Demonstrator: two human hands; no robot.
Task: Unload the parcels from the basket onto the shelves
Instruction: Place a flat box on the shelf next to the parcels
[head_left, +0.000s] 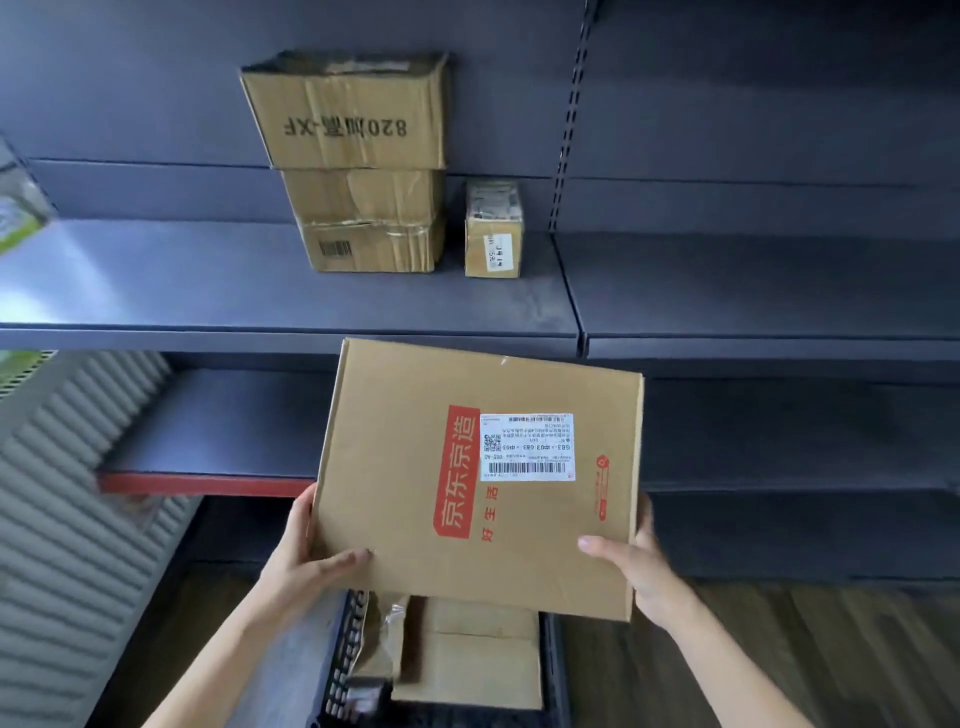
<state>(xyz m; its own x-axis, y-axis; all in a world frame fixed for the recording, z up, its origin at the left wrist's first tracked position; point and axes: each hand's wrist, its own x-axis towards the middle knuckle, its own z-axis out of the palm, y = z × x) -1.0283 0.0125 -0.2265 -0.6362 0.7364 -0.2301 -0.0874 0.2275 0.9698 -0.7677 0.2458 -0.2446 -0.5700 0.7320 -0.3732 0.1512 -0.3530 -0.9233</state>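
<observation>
Head view: we hold one flat brown parcel (478, 478), red print, white label, above the basket (343, 670); left hand (306, 551) and right hand (634, 561) grip its sides. On the shelf (260, 291) we count three stacked boxes (358, 161), one small box (492, 234).

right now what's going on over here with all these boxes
A person is holding a flat brown cardboard parcel with red print and a white shipping label in both hands, the left hand and right hand gripping its two sides. It hangs above a dark plastic basket that still holds more cardboard parcels. On the dark grey metal shelf ahead sit a stack of three worn cardboard boxes and a small taped box beside it.
</observation>
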